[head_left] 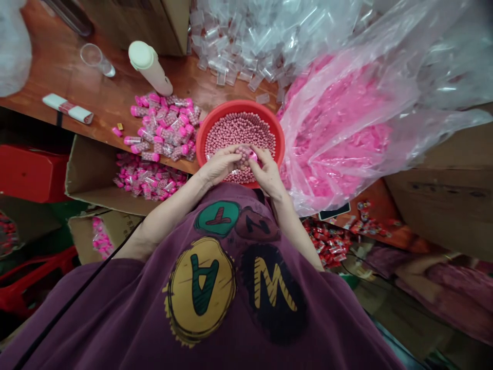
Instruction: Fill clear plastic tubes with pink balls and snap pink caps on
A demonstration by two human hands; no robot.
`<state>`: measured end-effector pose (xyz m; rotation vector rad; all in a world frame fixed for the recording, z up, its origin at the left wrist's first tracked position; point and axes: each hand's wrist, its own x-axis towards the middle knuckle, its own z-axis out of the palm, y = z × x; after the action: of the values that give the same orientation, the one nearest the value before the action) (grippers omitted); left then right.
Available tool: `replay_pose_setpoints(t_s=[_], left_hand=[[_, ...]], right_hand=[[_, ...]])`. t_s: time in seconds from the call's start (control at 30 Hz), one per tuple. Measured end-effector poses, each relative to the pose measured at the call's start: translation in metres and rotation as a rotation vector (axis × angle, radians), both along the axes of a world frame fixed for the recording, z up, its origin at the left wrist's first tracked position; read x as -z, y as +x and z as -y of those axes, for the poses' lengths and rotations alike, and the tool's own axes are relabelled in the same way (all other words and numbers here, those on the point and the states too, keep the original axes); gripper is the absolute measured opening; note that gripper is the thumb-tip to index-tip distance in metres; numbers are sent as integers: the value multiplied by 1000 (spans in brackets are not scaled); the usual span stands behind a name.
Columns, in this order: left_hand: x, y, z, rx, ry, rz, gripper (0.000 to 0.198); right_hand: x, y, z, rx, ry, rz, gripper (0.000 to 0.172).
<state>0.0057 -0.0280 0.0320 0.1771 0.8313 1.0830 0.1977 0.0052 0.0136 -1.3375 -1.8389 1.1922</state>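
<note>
Over a red bowl of small pink beads, my two hands meet at a little clear bottle filled with pink beads. My left hand pinches the bottle's body. The fingers of my right hand are closed at its other end, around a pink cap. Whether the cap sits fully on the bottle is hidden by the fingers. Left of the bowl lies a pile of filled, pink-capped bottles. A plastic bag of pink caps rests against the bowl's right side.
Empty clear bottles are heaped behind the bowl. A white flask stands at the back left. Below the table edge, a cardboard box holds more filled bottles. Red wrapped items lie at right, near another person's arm.
</note>
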Motion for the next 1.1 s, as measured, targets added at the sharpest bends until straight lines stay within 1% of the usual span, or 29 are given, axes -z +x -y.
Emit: replay_pose_setpoints(t_s=[0.07,0.13,0.2,0.3,0.4,0.57,0.67,0.73,0.83,0.97,1.1], left_hand=[[0,-2,0,16,4,-2,28],[0,-3,0,23,6,-13,22],[1,-2,1,22,15,-30,20],[2,1,1,35,41,-56,24],[2,4,2,36,47,-81,25],[2,13,4,-10,58,-41,23],[2,18,5,-21,49,-39,25],[2,20,6,-29,40,-43,28],[2,21,7,-44,26,-36,31],[0,20,12,-69,7,-13,28],[-1,19,17,-99,35,1,25]], right_hand=[[-6,1,-4,71,35,1,57],[-14,-1,-9,130,45,-39,55],[-22,-4,-12,108,51,-59,52],[-30,-10,-12,42,75,-39,48],[-29,-15,-6,64,95,-42,46],[-23,-23,6,214,209,24,44],[-24,-25,11,272,209,29,44],[-26,-25,12,252,209,31,42],[-30,-25,11,181,266,73,39],[-33,-23,11,88,332,134,39],[-34,-19,13,-8,338,136,33]])
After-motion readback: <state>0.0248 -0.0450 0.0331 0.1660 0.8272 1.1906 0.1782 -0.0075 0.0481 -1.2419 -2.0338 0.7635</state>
